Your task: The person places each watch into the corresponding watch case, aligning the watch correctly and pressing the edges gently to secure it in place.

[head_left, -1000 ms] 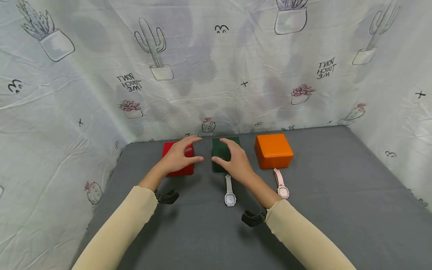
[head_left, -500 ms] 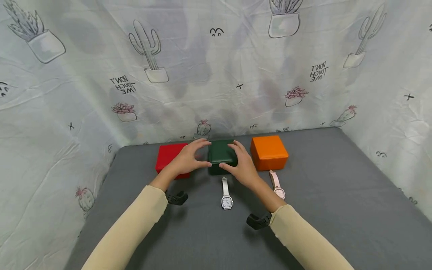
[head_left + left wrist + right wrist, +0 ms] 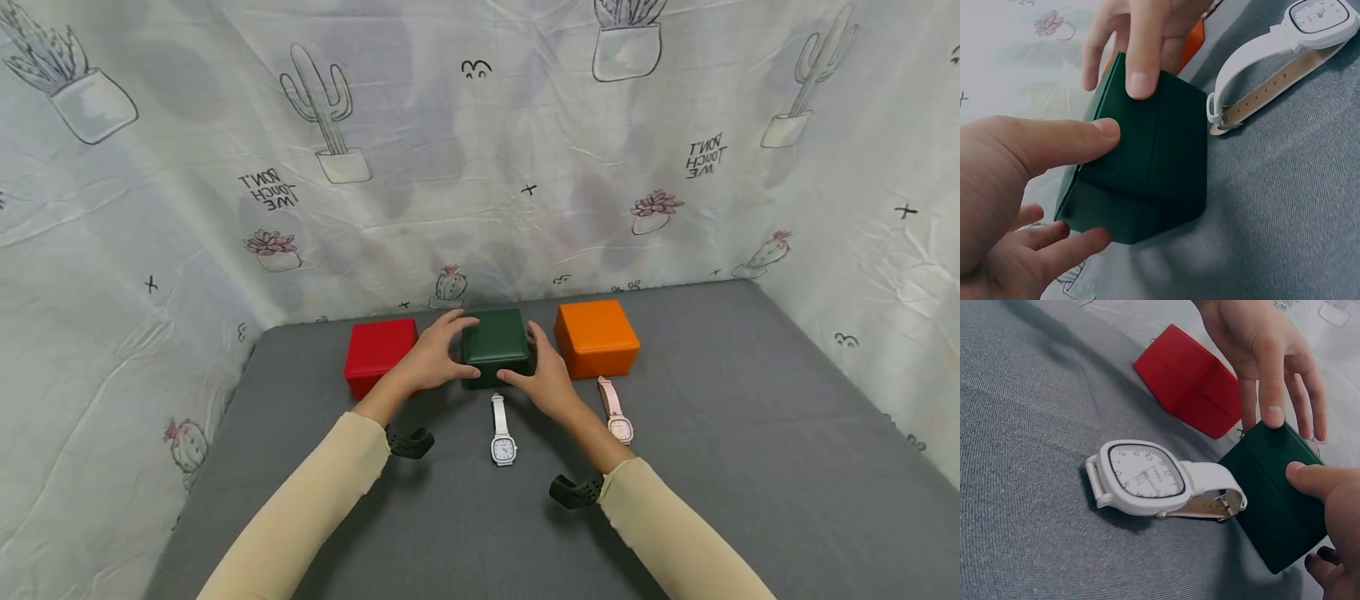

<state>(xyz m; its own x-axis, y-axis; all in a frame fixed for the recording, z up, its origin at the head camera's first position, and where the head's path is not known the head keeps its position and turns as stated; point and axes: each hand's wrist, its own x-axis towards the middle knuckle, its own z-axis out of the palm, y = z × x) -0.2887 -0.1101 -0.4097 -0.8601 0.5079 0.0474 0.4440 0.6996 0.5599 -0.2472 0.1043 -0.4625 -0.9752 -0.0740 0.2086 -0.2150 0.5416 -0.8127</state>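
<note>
A closed green box [image 3: 495,337] sits on the grey cloth at the back, between both hands. My left hand [image 3: 435,354] holds its left side, the thumb on the front face and the fingers bent along the side. At the right side, my right hand [image 3: 551,375] holds it likewise, its thumb on the front face; the left wrist view shows this thumb [image 3: 1141,56] below the lid seam. Just in front of the box lies a white watch [image 3: 1147,478], its strap [image 3: 1210,478] towards the box.
A red box [image 3: 378,354] stands left of the green one, partly behind the left hand. An orange box [image 3: 597,337] is on the right, with a pink watch [image 3: 618,421] in front of it. A printed curtain [image 3: 420,167] hangs behind the table.
Both hands have come in from either side onto the green box, the left moving right towards it. The boxes and watches keep their places on the table; the view has shifted slightly.
</note>
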